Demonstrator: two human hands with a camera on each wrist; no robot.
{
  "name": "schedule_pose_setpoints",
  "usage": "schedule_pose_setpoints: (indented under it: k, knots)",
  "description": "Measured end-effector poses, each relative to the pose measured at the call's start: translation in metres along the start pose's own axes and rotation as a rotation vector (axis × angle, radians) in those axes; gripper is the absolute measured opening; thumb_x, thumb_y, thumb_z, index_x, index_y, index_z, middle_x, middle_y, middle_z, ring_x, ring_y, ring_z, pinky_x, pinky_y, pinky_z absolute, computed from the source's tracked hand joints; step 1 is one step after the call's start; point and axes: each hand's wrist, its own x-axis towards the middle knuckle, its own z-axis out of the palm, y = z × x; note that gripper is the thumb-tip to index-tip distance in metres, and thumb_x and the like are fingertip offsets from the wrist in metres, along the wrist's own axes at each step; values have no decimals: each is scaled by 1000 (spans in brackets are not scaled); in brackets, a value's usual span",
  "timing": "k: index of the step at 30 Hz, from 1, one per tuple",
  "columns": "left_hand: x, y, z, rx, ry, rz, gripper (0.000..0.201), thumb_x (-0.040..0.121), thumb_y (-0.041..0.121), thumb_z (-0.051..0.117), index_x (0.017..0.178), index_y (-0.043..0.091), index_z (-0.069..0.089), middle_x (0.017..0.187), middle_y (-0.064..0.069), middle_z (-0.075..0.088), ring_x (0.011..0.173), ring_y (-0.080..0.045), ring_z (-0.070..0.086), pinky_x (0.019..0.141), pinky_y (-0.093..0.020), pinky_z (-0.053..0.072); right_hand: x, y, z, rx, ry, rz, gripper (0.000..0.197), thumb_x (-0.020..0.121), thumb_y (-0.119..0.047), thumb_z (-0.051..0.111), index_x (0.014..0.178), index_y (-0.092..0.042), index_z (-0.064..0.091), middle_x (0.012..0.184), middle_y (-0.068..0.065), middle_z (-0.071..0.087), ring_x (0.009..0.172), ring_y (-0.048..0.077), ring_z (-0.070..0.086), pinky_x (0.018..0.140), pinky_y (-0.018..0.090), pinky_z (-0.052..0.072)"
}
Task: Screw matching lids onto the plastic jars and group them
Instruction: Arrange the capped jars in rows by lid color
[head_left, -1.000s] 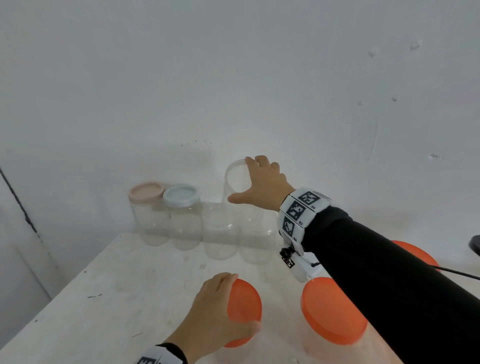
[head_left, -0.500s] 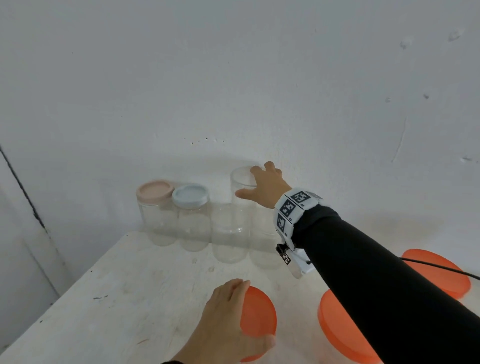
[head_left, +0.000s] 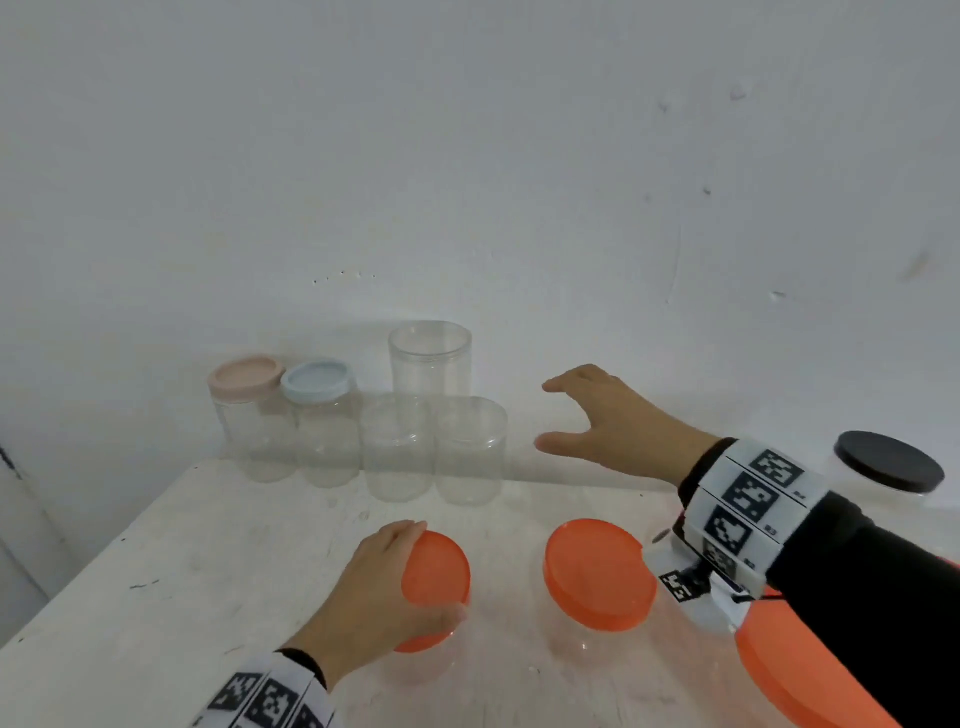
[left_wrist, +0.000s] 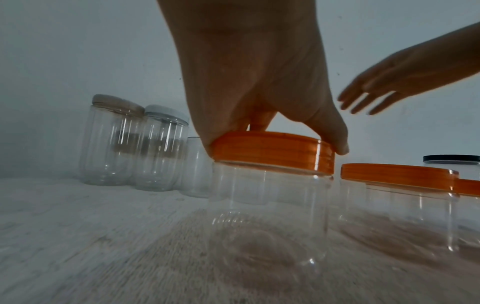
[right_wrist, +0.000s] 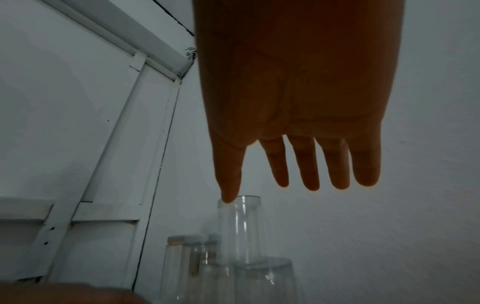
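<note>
Nearest the person, the left hand is curling its grip over an orange lid from above, fingers on the far rim and thumb on the near rim; the left wrist view shows the fingertips pressing the ribbed edge. That lid is sitting on a clear jar standing on the white bench. Just to its right, a second orange-lidded jar is standing untouched, and a third orange lid is showing partly under the right sleeve. Further right, a jar with a black lid is standing apart.

Farther back, the right hand is hovering above the bench with its grip spread, fingers straight and thumb apart, holding nothing. It is well clear of the jars, just to the right of the back row.

Against the wall, 4 jars are lining up side by side: 1 with a pink lid, 1 with a pale blue lid, and 2 clear lidless jars touching each other. A fifth lidless jar is standing stacked on top of those 2.
</note>
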Motion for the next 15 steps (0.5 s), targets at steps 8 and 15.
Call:
schedule_pose_setpoints:
  k: [8, 15]
  knots:
    - [-12, 14, -1, 99, -92, -70, 127, 54, 76, 67, 153, 28, 3, 157, 13, 3, 144, -19, 6, 114, -38, 27, -104, 78, 9, -66, -226, 354, 79, 85, -53, 63, 148, -19, 28, 146, 4, 33, 133, 23, 36, 104, 34, 36]
    - [-24, 66, -7, 115, 170, -3, 103, 65, 60, 76, 147, 24, 27, 147, 5, 26, 135, -23, 25, 107, -33, 31, -154, 117, 21, -106, -322, 519, 88, 78, -59, 63, 144, -15, 25, 129, 4, 33, 118, 25, 36, 89, 34, 40]
